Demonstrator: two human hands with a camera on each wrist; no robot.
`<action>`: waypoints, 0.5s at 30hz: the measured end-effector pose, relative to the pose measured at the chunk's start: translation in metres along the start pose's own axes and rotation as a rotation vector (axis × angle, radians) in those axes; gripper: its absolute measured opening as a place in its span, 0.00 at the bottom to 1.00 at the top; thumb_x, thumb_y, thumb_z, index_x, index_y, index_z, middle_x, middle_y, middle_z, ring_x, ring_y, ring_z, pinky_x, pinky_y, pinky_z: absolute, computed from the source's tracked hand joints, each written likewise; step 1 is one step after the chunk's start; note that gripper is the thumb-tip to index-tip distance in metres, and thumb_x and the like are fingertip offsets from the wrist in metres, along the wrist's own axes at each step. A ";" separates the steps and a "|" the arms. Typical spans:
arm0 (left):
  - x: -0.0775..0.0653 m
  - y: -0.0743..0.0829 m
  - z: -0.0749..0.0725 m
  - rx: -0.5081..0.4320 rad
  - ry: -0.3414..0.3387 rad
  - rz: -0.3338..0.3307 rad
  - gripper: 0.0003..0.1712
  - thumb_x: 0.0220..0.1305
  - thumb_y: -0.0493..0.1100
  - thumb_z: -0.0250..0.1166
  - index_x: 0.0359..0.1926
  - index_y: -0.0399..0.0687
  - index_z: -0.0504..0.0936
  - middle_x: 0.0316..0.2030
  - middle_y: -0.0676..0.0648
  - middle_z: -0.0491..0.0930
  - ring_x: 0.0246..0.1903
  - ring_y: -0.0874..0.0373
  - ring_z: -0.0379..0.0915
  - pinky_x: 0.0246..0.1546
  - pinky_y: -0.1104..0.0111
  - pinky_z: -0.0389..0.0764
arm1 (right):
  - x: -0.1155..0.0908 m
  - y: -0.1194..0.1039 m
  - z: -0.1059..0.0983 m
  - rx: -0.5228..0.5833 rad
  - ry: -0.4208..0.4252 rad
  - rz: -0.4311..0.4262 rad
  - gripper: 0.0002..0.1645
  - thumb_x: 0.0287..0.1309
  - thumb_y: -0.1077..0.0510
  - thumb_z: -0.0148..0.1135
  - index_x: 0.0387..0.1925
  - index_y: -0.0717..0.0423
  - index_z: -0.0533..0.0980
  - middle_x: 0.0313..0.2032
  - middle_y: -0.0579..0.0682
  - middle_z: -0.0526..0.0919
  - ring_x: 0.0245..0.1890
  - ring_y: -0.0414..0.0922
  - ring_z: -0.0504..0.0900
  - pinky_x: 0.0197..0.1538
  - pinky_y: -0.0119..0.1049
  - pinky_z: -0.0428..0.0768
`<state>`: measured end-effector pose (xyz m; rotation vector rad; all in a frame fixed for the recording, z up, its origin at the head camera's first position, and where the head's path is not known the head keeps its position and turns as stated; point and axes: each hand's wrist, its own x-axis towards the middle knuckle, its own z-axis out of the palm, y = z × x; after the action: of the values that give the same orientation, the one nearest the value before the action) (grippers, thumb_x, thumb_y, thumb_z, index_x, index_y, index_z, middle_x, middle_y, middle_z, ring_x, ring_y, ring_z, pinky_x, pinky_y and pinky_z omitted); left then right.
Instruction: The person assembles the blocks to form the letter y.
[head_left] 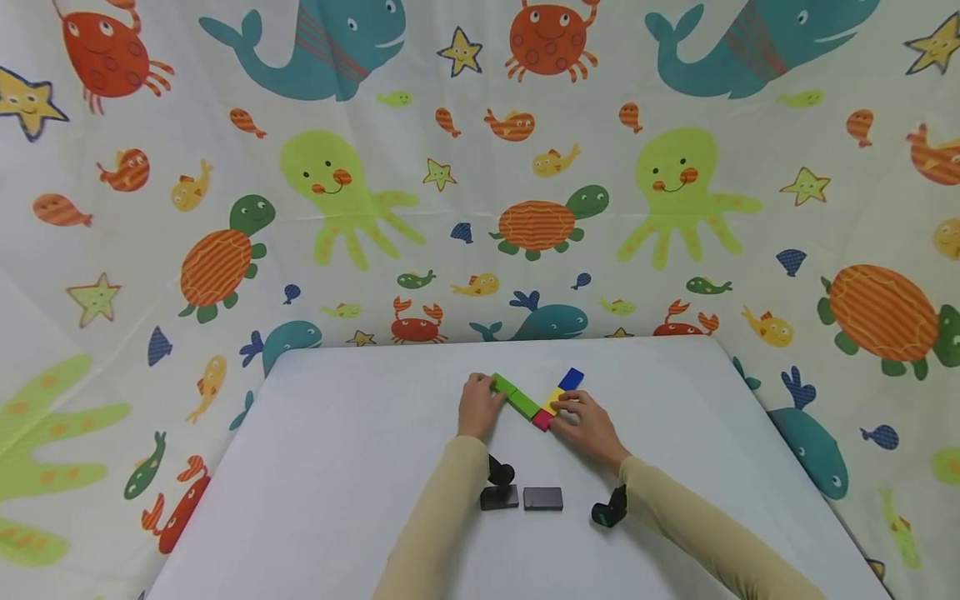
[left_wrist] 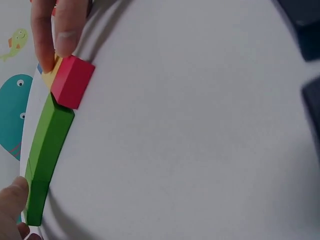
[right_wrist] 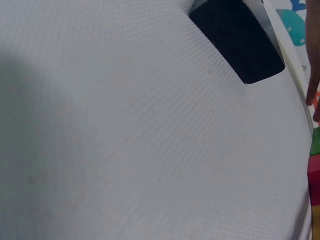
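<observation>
My left hand (head_left: 481, 406) pinches the end green block (head_left: 503, 384), my right hand (head_left: 592, 427) the yellow block (head_left: 555, 395); the red block (head_left: 542, 420) between is nearer my right.

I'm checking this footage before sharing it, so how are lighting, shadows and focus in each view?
Head view: bright and fairly even, faint shadows beside the sleeves; left wrist view: dimmer, a soft shadow near the green blocks, dark blocks at the right edge looking blurry; right wrist view: also dim, a broad hazy shadow along the left of the white table.
</observation>
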<state>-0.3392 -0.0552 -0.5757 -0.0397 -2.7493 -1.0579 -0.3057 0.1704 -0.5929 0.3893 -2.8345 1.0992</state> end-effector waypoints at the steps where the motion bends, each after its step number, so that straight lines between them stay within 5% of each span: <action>1: 0.001 0.000 0.001 -0.001 0.002 -0.008 0.20 0.61 0.43 0.70 0.51 0.35 0.82 0.50 0.38 0.75 0.50 0.45 0.73 0.53 0.55 0.74 | 0.000 0.000 -0.001 0.002 0.000 -0.001 0.21 0.57 0.51 0.70 0.51 0.53 0.83 0.54 0.52 0.75 0.56 0.52 0.75 0.59 0.53 0.73; 15: 0.003 0.011 0.001 0.007 0.010 -0.061 0.17 0.59 0.40 0.71 0.47 0.35 0.84 0.48 0.38 0.76 0.48 0.45 0.73 0.52 0.55 0.75 | -0.001 -0.004 -0.004 0.010 -0.006 -0.004 0.20 0.57 0.52 0.70 0.51 0.54 0.83 0.54 0.52 0.76 0.56 0.52 0.75 0.59 0.52 0.73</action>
<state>-0.3411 -0.0468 -0.5690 0.0504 -2.7612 -1.0601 -0.3032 0.1702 -0.5877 0.3994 -2.8330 1.1136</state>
